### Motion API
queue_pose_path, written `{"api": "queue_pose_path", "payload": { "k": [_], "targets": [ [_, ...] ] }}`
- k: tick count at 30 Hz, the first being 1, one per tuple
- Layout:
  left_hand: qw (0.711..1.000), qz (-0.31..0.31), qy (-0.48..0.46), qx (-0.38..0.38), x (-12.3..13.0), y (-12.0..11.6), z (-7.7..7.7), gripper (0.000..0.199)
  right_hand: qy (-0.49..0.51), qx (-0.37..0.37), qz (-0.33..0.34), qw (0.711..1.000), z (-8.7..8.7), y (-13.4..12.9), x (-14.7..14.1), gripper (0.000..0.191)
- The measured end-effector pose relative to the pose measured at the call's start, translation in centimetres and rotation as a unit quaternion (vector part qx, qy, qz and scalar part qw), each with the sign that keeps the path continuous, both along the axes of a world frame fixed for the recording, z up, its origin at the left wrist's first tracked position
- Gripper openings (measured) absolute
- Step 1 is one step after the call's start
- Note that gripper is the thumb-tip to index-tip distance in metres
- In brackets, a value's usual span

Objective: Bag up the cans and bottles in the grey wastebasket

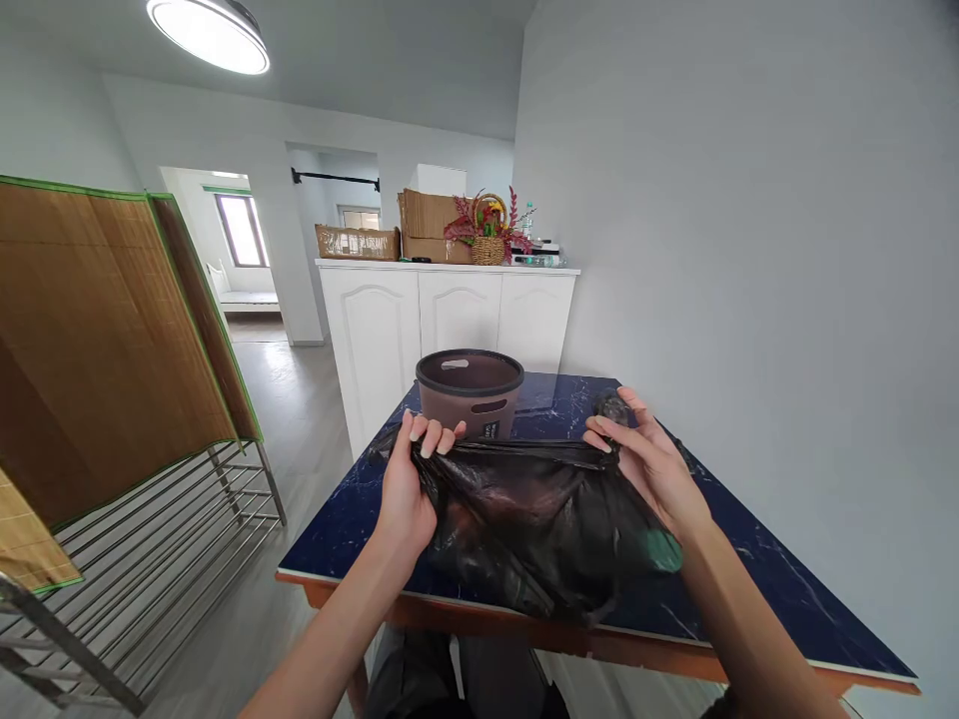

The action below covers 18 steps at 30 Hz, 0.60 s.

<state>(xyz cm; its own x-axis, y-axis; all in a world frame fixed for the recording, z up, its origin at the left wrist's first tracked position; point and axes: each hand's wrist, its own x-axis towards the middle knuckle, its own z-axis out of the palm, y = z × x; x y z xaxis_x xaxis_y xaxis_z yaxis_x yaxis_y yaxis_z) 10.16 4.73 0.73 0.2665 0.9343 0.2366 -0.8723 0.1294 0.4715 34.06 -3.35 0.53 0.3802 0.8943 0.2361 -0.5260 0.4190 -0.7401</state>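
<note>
A thin black plastic garbage bag (pixel 535 529) is stretched between my two hands above the table's near edge. My left hand (pixel 415 479) is closed around the bag's upper left corner. At the upper right, my right hand (pixel 648 454) pinches the rim, with a bunched dark clump of plastic beside its fingers. Something reddish shows faintly through the bag, and a green patch appears at its lower right; I cannot make out either. Just behind the bag stands a brownish trash can (pixel 469 399) with a black rim and cut-out handles, upright on the table.
The blue marble-patterned table (pixel 749 574) has a wooden edge and meets a grey wall on the right. Behind it, a white cabinet (pixel 382 330) carries cardboard boxes (pixel 358 243) and a flower basket (pixel 488 248). A metal rack (pixel 247 479) with a bamboo mat stands left.
</note>
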Motion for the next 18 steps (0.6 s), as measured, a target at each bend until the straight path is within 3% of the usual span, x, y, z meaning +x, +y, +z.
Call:
{"api": "queue_pose_path", "payload": {
  "k": [4, 8, 11, 13, 15, 18],
  "targets": [
    [0.997, 0.013, -0.041, -0.068, -0.5, 0.5, 0.8, 0.047, 0.017, -0.034, -0.077, 0.996, -1.1, -0.5, 2.3, 0.071],
    [0.996, 0.031, -0.038, -0.069, -0.7, 0.9, 1.0, 0.046, 0.012, -0.075, -0.103, 0.992, -3.9, -2.4, 5.2, 0.060],
    [0.994, 0.017, -0.061, -0.086, -0.6, 0.9, 1.1, 0.045, -0.129, -0.130, -0.088, 0.979, -6.9, -5.1, 6.6, 0.050],
    [0.991, 0.006, -0.084, -0.103, -0.5, 0.8, 1.3, 0.045, -0.278, -0.149, -0.054, 0.947, -8.5, -7.2, 6.9, 0.048],
    [0.989, -0.003, -0.097, -0.111, -0.3, 0.7, 1.5, 0.045, -0.402, -0.129, 0.012, 0.906, -9.2, -9.1, 6.6, 0.065],
    [0.991, -0.004, -0.087, -0.098, -0.1, 0.5, 1.7, 0.044, -0.526, -0.067, 0.092, 0.843, -8.4, -10.5, 4.6, 0.116]
  ]
}}
